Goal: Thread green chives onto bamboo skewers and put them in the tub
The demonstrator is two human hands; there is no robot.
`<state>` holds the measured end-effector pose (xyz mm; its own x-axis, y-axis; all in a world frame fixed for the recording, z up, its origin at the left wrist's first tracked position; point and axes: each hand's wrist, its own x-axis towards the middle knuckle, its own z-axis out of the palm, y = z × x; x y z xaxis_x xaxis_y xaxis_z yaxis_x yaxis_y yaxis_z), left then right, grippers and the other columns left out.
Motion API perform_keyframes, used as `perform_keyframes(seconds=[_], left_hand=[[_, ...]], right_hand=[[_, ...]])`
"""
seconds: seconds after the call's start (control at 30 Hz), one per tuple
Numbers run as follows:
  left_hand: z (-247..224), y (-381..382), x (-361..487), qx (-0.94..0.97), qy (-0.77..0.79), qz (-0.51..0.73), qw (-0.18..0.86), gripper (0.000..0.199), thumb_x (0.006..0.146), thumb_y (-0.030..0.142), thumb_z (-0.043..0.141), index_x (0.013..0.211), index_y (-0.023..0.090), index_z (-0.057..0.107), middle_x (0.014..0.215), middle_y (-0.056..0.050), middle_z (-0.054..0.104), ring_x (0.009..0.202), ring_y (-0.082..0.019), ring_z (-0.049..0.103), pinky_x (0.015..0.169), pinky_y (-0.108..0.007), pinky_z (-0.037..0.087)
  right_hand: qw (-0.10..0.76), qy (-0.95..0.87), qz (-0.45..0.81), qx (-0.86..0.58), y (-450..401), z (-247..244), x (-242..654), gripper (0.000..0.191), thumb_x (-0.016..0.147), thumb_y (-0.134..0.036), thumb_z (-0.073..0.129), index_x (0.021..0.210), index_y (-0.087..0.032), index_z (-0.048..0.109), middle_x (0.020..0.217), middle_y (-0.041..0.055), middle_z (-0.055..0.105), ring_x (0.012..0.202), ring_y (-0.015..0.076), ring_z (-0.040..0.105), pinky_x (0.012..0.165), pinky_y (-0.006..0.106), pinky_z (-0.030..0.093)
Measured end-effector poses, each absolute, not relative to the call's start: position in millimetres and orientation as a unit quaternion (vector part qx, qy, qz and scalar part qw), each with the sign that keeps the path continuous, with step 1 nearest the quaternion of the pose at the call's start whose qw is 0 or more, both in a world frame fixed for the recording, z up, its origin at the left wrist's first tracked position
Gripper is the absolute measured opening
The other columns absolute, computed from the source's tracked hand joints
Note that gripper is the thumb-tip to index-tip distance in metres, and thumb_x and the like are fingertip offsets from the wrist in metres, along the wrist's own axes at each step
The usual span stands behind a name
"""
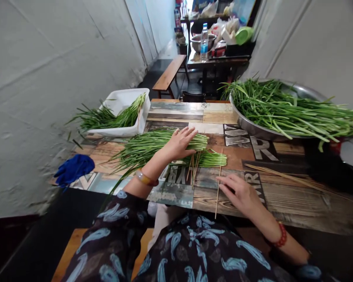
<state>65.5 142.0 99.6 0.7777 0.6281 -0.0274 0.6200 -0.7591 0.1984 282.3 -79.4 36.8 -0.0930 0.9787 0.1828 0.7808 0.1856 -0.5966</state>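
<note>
A flat layer of garlic chives (pixel 147 145) lies on the table, its pale cut ends towards the right. Across it rests my left hand (pixel 181 144), palm down with fingers stretched out. Several thin bamboo skewers (pixel 195 172) stick out of the near side of the chives. My right hand (pixel 238 192) pinches another bamboo skewer (pixel 217 196), whose far tip reaches the stem ends of a smaller row of chives (pixel 213 159). Whether that tip has pierced the stems I cannot tell.
A white tub (pixel 117 131) with more chives stands at the left. A big metal bowl (pixel 241 121) heaped with chives is at the right. Loose skewers (pixel 282 173) lie on the patterned table (pixel 170 196), and a blue glove (pixel 75 169) on its left edge. A bench (pixel 170 72) stands beyond.
</note>
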Motion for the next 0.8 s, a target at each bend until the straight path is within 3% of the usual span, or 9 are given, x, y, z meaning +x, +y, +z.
perform_keyframes(seconds=[0.1,0.23,0.37,0.57,0.73,0.8], left_hand=[[90.0,152.7,83.8,0.943,0.322,0.006,0.086,0.073,0.083,0.041,0.065,0.146,0.02,0.035,0.151,-0.016,0.04,0.141,-0.032,0.033,0.116,-0.054,0.019],[79.9,171.4,87.8,0.943,0.321,0.068,0.062,0.07,0.073,0.04,0.076,0.134,0.016,0.051,0.124,-0.017,0.057,0.115,-0.031,0.053,0.103,-0.049,0.036],[77.5,184.8,82.5,0.933,0.33,0.121,0.079,0.047,0.07,0.037,0.078,0.109,0.017,0.063,0.108,-0.012,0.058,0.101,-0.027,0.054,0.089,-0.042,0.044],[88.9,181.8,86.5,0.942,0.288,0.106,0.134,0.023,0.075,0.022,0.067,0.096,0.018,0.058,0.105,-0.009,0.061,0.099,-0.024,0.054,0.088,-0.039,0.043],[101.3,178.2,102.2,0.943,0.307,0.03,0.123,0.03,0.079,0.029,0.064,0.107,0.018,0.059,0.102,-0.009,0.066,0.095,-0.024,0.058,0.083,-0.037,0.043],[102.8,181.3,108.6,0.943,0.311,-0.002,0.116,0.028,0.078,0.031,0.065,0.103,0.018,0.063,0.102,-0.01,0.067,0.096,-0.025,0.058,0.082,-0.037,0.044]], right_hand=[[0.252,-0.737,0.147,-0.61,-72.6,35.0,276.8,0.027,0.098,-0.032,0.046,0.11,-0.023,0.068,0.091,0.0067,0.064,0.083,0.0191,0.062,0.076,0.032,0.049],[0.246,-0.725,0.115,-0.633,-60.0,32.6,287.8,0.024,0.098,-0.031,0.047,0.098,-0.021,0.068,0.087,0.0059,0.063,0.08,0.0186,0.061,0.074,0.032,0.046],[0.249,-0.704,0.096,-0.658,-51.4,28.1,301.7,0.021,0.097,-0.03,0.049,0.094,-0.02,0.066,0.085,0.0051,0.063,0.079,0.0186,0.06,0.074,0.032,0.044],[0.352,-0.681,0.115,-0.632,-48.8,20.3,308.0,0.018,0.095,-0.024,0.054,0.108,-0.022,0.065,0.092,0.0049,0.064,0.081,0.0168,0.062,0.075,0.03,0.048],[0.415,-0.659,0.124,-0.615,-38.6,31.7,306.6,0.019,0.094,-0.021,0.053,0.11,-0.023,0.063,0.098,0.0061,0.065,0.088,0.0179,0.063,0.08,0.032,0.051],[0.421,-0.668,0.147,-0.596,-29.0,40.5,302.5,0.02,0.094,-0.022,0.052,0.111,-0.023,0.063,0.099,0.0063,0.065,0.089,0.0179,0.063,0.08,0.033,0.052]])
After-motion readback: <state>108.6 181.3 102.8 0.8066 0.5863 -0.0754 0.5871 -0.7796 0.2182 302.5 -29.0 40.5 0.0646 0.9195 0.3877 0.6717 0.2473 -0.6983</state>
